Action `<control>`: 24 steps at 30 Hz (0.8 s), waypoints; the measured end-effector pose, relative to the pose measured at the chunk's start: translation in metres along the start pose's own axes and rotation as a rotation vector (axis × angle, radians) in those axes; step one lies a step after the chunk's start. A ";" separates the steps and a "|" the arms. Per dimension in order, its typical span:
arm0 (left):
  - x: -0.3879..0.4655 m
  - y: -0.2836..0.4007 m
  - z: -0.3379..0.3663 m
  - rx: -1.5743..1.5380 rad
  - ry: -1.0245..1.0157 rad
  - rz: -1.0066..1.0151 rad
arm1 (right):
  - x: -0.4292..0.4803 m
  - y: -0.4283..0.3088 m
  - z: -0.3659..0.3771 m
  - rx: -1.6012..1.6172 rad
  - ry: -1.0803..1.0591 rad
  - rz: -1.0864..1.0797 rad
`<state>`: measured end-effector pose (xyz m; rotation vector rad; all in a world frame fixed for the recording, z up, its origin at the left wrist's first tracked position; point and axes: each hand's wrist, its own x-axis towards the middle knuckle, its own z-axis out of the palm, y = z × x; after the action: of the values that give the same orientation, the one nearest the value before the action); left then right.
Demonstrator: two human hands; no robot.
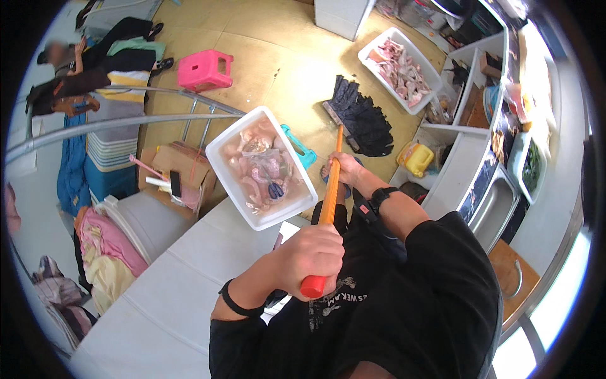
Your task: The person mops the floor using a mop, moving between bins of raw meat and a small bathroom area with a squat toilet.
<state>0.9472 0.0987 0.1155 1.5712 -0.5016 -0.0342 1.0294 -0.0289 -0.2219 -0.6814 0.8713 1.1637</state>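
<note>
My left hand [310, 256] is closed round the top of a wooden mop handle [330, 199], just below its red end cap [313, 286]. Lower down, my right hand [348, 168] grips the same handle. The mop head [362, 118], of black cloth strips on a clamp bar, lies spread on the yellowish floor [279, 61] beyond my feet. Left of the handle, a white tub [215, 149] holds raw meat pieces in cloudy liquid, with a plastic bag and dark-handled scissors [275, 190] on top.
A second white tub [367, 59] of raw meat stands on the floor beside open shelving [457, 128]. Nearby are a pink stool [203, 71], a turquoise stool [305, 154], a yellow jug [416, 158] and a cardboard box [177, 163]. A metal rail [118, 123] crosses the left. Another person [123, 47] sits at upper left.
</note>
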 end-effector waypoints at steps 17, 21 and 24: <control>-0.029 0.029 -0.045 0.256 0.231 -0.054 | 0.053 -0.026 0.163 -0.401 -0.121 0.162; 0.002 0.024 -0.049 0.269 0.356 -0.053 | 0.073 -0.049 0.186 -0.439 -0.197 0.268; 0.041 0.013 -0.055 0.294 0.648 -0.070 | 0.092 -0.074 0.202 -0.365 -0.183 0.391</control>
<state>0.9983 0.1370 0.1440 1.7707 0.0644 0.5003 1.1600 0.1642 -0.1973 -0.7016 0.6569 1.7363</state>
